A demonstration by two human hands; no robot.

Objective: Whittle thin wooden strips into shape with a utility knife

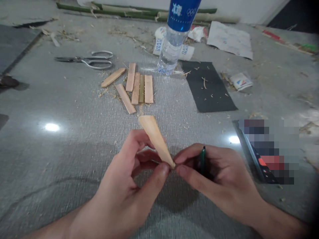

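Observation:
My left hand [129, 179] is closed on a pale tapered piece of bamboo [156, 137], its wide end up and its narrow end down towards my right hand. The thumb presses near that narrow end. My right hand [214, 176] is closed too, with thumb and forefinger pinched together at the narrow tip. A slim dark green tool [203, 158] is tucked in its curled fingers; most of it is hidden, so its kind does not show. Beyond my hands lie several flat bamboo strips [149, 89] and a shaped bamboo piece [113, 77].
Scissors [97, 60] lie at the left back. A water bottle [171, 46] stands behind the strips. Right of it is a black sheet [209, 86] with shavings on it. A phone [256, 156] lies by my right hand. Green bamboo poles [134, 12] run along the back.

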